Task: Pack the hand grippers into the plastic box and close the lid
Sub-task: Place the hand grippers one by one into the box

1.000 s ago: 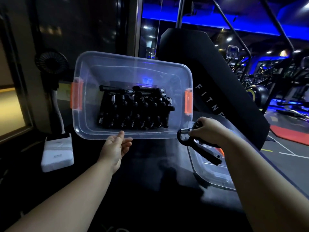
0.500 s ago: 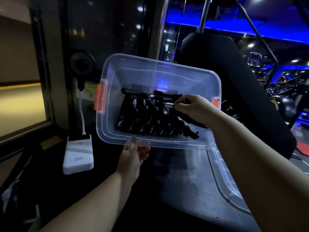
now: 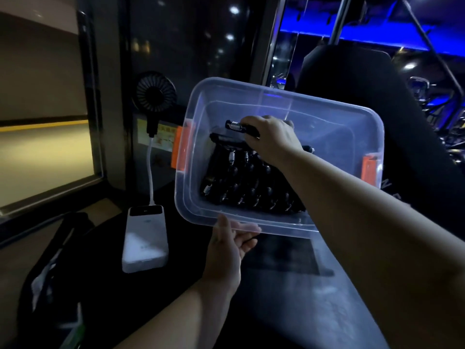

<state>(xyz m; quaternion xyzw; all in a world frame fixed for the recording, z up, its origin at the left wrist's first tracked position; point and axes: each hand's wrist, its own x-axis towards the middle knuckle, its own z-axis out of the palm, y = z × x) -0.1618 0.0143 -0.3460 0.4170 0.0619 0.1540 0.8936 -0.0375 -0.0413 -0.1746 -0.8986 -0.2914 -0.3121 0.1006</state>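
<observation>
A clear plastic box (image 3: 327, 114) with orange latches is tipped up toward me, its opening facing the camera. Several black hand grippers (image 3: 241, 187) with metal springs lie in rows on its floor. My left hand (image 3: 230, 244) grips the box's near rim from below. My right hand (image 3: 273, 141) reaches inside the box, closed on one black hand gripper (image 3: 237, 126) whose spring end sticks out left of my fingers, above the packed rows. No lid shows in this view.
A white power bank (image 3: 144, 239) lies left of the box on the dark surface, cabled to a small black fan (image 3: 155, 91) behind it. A black padded gym machine (image 3: 415, 122) stands behind and right. A dark bag (image 3: 50, 273) lies at lower left.
My right hand carried the hand gripper from outside the box's right side into the box and then toward its far left. The view swung left, and the clear lid at right left the frame.
</observation>
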